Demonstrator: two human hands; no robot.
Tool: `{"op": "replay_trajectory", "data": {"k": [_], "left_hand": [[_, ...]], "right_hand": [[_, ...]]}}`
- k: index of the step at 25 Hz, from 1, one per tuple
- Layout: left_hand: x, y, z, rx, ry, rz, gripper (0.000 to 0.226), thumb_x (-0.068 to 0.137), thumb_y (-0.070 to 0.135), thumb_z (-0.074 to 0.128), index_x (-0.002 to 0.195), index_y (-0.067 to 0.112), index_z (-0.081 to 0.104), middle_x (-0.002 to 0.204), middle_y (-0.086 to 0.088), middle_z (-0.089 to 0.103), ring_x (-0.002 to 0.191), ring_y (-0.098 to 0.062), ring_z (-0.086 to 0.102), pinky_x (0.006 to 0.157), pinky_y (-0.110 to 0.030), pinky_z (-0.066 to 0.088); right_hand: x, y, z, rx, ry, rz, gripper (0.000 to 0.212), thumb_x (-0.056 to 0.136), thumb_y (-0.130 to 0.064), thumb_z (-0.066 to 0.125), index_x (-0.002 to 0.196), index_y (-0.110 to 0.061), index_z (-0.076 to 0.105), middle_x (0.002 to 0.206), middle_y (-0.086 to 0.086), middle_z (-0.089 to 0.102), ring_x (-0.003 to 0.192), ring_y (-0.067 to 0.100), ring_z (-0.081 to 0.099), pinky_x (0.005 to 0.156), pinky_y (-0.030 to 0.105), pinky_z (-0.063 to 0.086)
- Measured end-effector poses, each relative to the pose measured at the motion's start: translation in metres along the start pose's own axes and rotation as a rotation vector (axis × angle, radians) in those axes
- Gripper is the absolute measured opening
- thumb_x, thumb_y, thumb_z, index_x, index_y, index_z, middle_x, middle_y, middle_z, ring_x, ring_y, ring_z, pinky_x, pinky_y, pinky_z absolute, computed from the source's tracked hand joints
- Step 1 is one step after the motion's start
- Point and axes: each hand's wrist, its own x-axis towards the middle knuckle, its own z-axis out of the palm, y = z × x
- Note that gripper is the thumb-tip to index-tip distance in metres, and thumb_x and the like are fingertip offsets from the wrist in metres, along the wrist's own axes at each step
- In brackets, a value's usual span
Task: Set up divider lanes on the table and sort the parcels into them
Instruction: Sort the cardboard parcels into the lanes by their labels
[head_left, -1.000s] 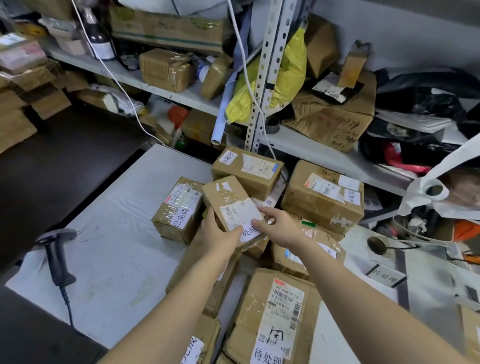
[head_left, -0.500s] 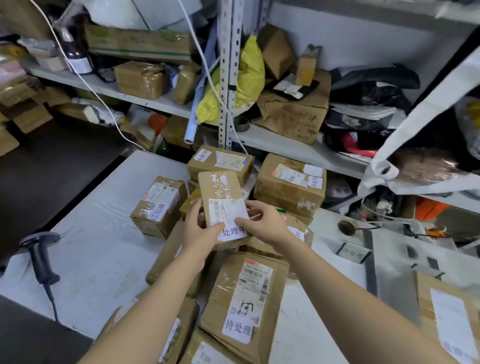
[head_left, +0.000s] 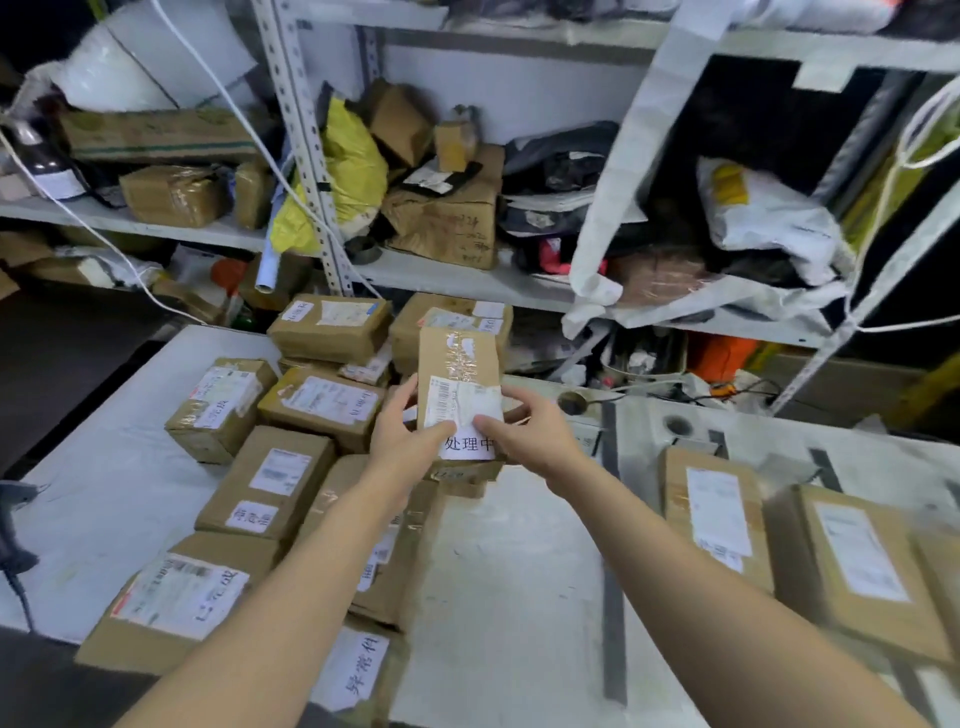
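Cardboard, brown and glossy with clear tape, is what both hands are holding: the left hand (head_left: 402, 441) curls round the near left edge of a small oblong parcel (head_left: 457, 364), thumb on its front, and the right hand (head_left: 524, 431) grips the opposite edge the same way, thumb on the white label (head_left: 467, 447). Held up above the heap and tipped face-up toward the wearer, it seems to be presented so the printed slip at its lower end can be read before a lane is chosen (the finer shipping print is too blurred to make out). Below and to the left lies the unsorted heap (head_left: 270, 483), boxy parcels overlapping at odd angles, each with a crinkled paper label. Across the pale, scuffed table (head_left: 509, 571) runs a flat dark divider strip (head_left: 613, 597), and beyond it two sorted parcels (head_left: 717, 514) lie squared up side by side, which suggests the lanes are already laid and sorting is under way
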Motion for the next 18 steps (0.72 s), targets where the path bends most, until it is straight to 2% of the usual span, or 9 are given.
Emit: {"op": "replay_trajectory", "data": {"k": [4,6,9,11,13,15,18], "left_hand": [[-0.037,0.011,0.065,0.033,-0.114,0.048,0.062,0.082,0.002,0.076,0.129,0.038,0.057,0.123,0.015,0.066,0.112,-0.010,0.066,0.082,-0.031,0.061],[-0.055,0.013,0.101,0.032,-0.198,0.059,0.065,0.084,0.000,0.074,0.137,0.033,0.056,0.125,0.011,0.067,0.110,-0.009,0.067,0.077,-0.028,0.061],[-0.073,0.016,0.152,0.047,-0.327,0.062,0.065,0.086,0.002,0.074,0.137,0.037,0.055,0.122,0.012,0.067,0.107,-0.009,0.068,0.074,-0.027,0.061],[-0.079,0.017,0.181,0.063,-0.422,0.064,0.064,0.086,0.004,0.074,0.129,0.047,0.055,0.118,0.018,0.066,0.105,-0.006,0.066,0.067,-0.022,0.059],[-0.084,0.016,0.208,0.086,-0.511,0.072,0.064,0.086,0.004,0.074,0.125,0.051,0.056,0.116,0.020,0.067,0.104,-0.004,0.066,0.063,-0.017,0.057],[-0.086,0.012,0.234,0.107,-0.587,0.064,0.067,0.087,0.006,0.074,0.135,0.048,0.054,0.118,0.018,0.067,0.104,-0.006,0.068,0.068,-0.021,0.060],[-0.086,-0.002,0.261,0.162,-0.657,0.057,0.072,0.087,0.011,0.076,0.145,0.044,0.047,0.129,0.012,0.065,0.110,-0.009,0.067,0.082,-0.034,0.063]], "right_hand": [[-0.045,0.025,-0.068,0.038,0.120,-0.023,0.043,0.078,-0.028,0.081,0.120,-0.034,0.070,0.086,0.003,0.077,0.074,0.015,0.077,0.068,0.042,0.066],[-0.069,0.038,-0.104,0.003,0.200,-0.029,0.043,0.077,-0.032,0.081,0.117,-0.039,0.069,0.084,-0.004,0.076,0.071,0.009,0.075,0.065,0.033,0.065],[-0.095,0.054,-0.155,0.016,0.300,0.009,0.037,0.078,-0.033,0.082,0.104,-0.052,0.064,0.077,-0.008,0.075,0.070,0.008,0.075,0.066,0.037,0.065],[-0.109,0.066,-0.184,0.029,0.349,0.057,0.040,0.081,-0.031,0.081,0.114,-0.047,0.065,0.085,-0.006,0.076,0.072,0.009,0.076,0.064,0.038,0.066],[-0.122,0.076,-0.208,0.030,0.407,0.108,0.043,0.083,-0.030,0.080,0.122,-0.042,0.065,0.087,-0.006,0.078,0.072,0.009,0.077,0.060,0.033,0.064],[-0.133,0.085,-0.228,0.011,0.465,0.139,0.043,0.084,-0.030,0.079,0.123,-0.040,0.065,0.080,-0.009,0.078,0.070,0.007,0.076,0.056,0.030,0.063],[-0.141,0.103,-0.247,-0.003,0.537,0.176,0.046,0.083,-0.030,0.080,0.127,-0.033,0.065,0.073,-0.013,0.076,0.068,0.005,0.075,0.051,0.023,0.058]]}}
